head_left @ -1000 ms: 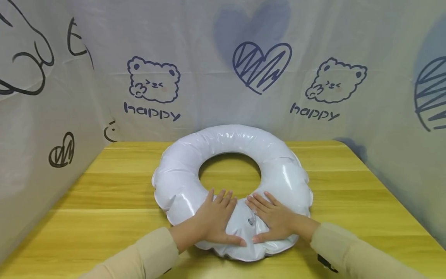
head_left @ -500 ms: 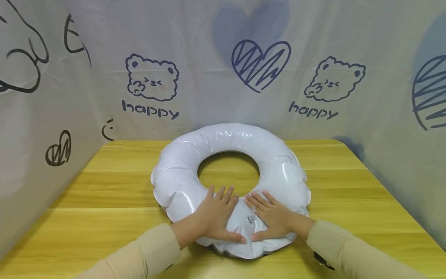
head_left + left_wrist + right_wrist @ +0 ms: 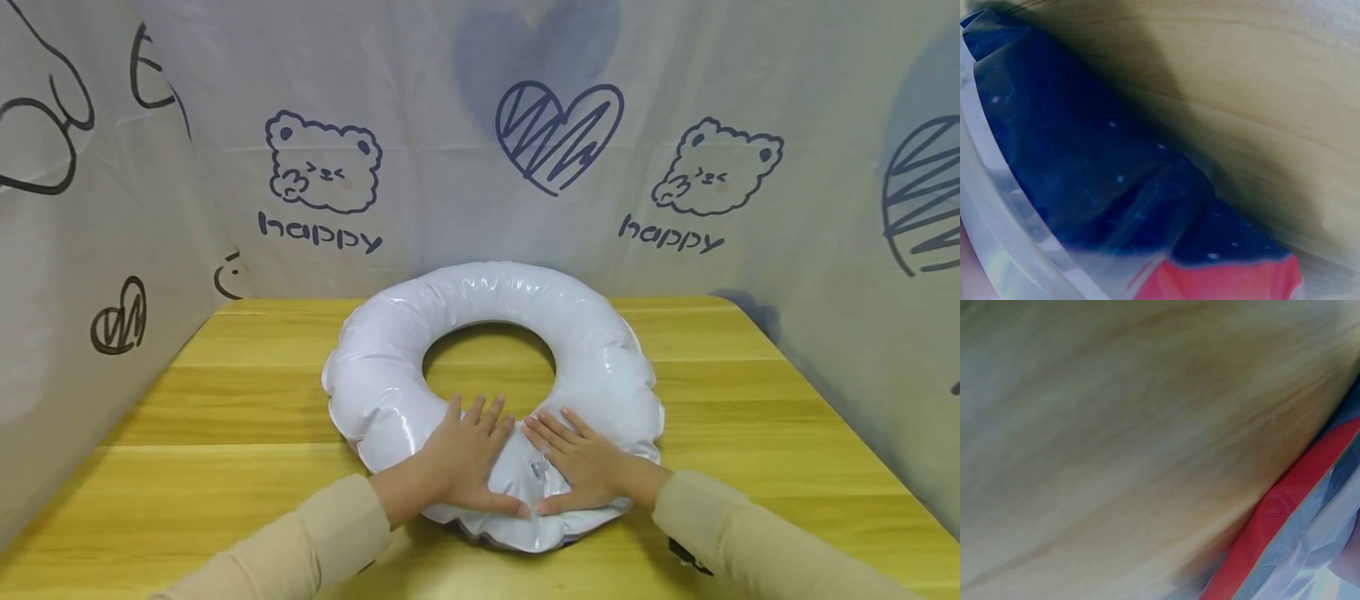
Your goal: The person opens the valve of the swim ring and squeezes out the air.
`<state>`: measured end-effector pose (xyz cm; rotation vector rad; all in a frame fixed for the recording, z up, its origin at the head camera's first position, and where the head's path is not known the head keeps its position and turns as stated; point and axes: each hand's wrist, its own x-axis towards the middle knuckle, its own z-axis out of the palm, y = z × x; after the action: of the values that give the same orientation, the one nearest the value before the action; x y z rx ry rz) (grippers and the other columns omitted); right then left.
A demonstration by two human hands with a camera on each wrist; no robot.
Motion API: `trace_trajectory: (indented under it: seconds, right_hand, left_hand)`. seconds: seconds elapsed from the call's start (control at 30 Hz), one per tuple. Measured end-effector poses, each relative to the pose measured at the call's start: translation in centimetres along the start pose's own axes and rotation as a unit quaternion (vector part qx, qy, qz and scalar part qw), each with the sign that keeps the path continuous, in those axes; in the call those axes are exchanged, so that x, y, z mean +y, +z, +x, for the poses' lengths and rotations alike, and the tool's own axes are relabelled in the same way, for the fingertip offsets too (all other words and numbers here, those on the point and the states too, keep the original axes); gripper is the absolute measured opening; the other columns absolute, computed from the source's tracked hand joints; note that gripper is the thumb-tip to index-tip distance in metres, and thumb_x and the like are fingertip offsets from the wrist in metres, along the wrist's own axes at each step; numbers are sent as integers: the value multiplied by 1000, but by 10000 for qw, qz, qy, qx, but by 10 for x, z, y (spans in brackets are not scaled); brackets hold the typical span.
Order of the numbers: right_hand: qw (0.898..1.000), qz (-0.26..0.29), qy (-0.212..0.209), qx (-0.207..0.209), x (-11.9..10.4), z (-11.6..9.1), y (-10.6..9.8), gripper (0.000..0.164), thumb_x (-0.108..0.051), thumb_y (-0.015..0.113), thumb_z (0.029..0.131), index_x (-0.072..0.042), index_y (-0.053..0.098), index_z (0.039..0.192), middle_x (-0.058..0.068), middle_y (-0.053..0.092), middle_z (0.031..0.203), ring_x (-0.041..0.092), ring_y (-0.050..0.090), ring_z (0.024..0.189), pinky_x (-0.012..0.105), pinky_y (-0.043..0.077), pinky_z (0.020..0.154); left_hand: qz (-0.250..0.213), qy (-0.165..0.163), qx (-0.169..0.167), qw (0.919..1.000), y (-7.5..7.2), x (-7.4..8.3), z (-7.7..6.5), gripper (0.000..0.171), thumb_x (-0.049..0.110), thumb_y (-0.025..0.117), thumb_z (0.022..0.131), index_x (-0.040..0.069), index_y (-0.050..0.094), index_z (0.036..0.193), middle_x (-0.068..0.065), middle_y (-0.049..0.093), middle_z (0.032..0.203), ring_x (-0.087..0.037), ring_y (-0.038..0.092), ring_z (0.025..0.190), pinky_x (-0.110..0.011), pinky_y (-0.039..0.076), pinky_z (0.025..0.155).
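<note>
A white inflatable swim ring [image 3: 378,358] lies on the wooden table, its outer seam puckered. My left hand [image 3: 468,467] rests on the near part of the ring, fingers straight and spread, thumb pointing right. Opposite it, my right hand [image 3: 585,468] presses on the ring with extended fingers, its thumb tip close to the left thumb. Between the hands sits a small clear valve [image 3: 537,469]. In the left wrist view, the ring's underside [image 3: 1085,156] is dark blue with white specks and a red area. A red band [image 3: 1272,515] of the underside shows in the right wrist view.
The yellow wood-grain table [image 3: 750,417] extends to both sides of the ring. A pale curtain [image 3: 442,200] printed with hearts and bears stands behind it and along both sides. A dark strap [image 3: 688,557] shows under the right sleeve.
The head view has shifted slightly, so the ring and table sit a little higher and further left. Both hands keep their places on the ring.
</note>
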<state>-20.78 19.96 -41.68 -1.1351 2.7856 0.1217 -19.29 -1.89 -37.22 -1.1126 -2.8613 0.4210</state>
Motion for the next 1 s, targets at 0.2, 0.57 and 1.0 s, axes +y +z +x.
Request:
trace_trajectory:
  seconds: [0.2,0.57,1.0]
  right_hand:
    - [10000,-86,-10,-21,-1,1,-1,96,-69,41,84,-2,14,148,13,11,156,28,6,145,42,-6,115]
    - [9999,-124,54,-93,-3,1,-3,97,-69,41,83,-3,15,148,12,11,157,27,6,145,40,-7,116]
    - [9993,-311,151,-111,-5,3,-3,98,-71,42,82,-4,17,148,11,13,156,26,8,145,43,1,115]
  left_hand:
    - [10,14,79,10000,3,-1,0,106,88,32,70,13,32,145,-13,25,152,-32,29,139,-55,23,110]
    - [-18,51,-124,9999,5,0,-1,104,86,33,72,13,30,146,-12,25,153,-32,28,139,-57,19,110]
    - [269,-57,-583,9979,1,5,0,104,86,31,73,13,28,147,-9,25,153,-28,24,141,-54,18,112]
